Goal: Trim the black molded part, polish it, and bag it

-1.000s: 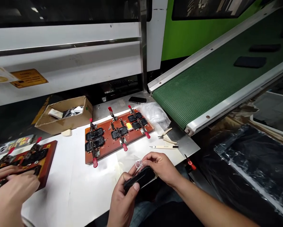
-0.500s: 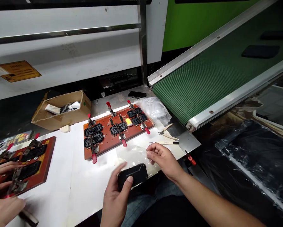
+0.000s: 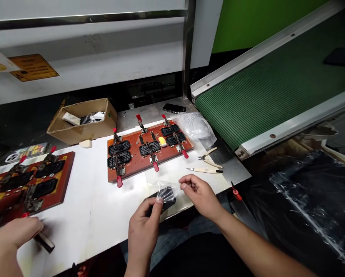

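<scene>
My left hand (image 3: 145, 225) grips a flat black plastic panel (image 3: 170, 202) over the table's front edge, its thumb on top. A crinkled clear plastic film (image 3: 167, 188) stretches over the panel's upper side, between my two hands. Its right end is pinched between the thumb and fingers of my right hand (image 3: 200, 194). Beyond my hands lies a red-brown fixture board (image 3: 133, 163) with red-handled toggle clamps and several black parts. A beige-handled craft knife (image 3: 205, 170) and side cutters (image 3: 208, 157) lie behind my right hand.
A co-worker's hand (image 3: 22, 232) holds a dark tool beside a second fixture board (image 3: 65, 179) at left. A cardboard box (image 3: 81, 134), a phone (image 3: 174, 108) and a plastic bag (image 3: 197, 129) stand or lie farther back. A green conveyor belt (image 3: 261, 88) slopes up at right.
Clear film now shows stretched between my hands over the panel. My left thumb and fingers have closed in on it. The view has shifted, and the co-worker's hands have moved.
</scene>
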`<state>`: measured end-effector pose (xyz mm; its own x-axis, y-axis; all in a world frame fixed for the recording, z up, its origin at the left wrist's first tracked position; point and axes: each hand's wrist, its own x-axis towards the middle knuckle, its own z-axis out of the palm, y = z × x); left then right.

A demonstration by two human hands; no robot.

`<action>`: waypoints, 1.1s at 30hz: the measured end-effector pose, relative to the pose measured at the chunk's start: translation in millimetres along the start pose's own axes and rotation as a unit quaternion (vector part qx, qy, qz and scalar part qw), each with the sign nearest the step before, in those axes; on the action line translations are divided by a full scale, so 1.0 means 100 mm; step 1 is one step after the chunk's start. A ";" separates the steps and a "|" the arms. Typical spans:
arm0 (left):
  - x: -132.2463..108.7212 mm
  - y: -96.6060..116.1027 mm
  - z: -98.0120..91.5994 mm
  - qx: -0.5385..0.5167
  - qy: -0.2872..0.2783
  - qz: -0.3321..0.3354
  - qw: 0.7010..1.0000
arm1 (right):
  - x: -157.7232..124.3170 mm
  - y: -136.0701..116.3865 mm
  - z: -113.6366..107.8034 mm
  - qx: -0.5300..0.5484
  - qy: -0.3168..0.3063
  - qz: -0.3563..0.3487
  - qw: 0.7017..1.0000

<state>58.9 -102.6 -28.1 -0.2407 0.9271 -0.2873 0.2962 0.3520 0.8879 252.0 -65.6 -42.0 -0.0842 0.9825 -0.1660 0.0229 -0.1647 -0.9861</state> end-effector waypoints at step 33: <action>-0.36 -0.21 -0.21 -0.329 -0.029 -0.148 0.932 | -0.02 0.06 0.22 -0.170 0.000 -0.239 0.956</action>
<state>42.3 -145.7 -28.7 -0.1667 0.8136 -0.5570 -0.4114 0.4560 0.7892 230.2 -70.9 -47.5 -0.1667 0.9387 0.3019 0.3038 0.3402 -0.8899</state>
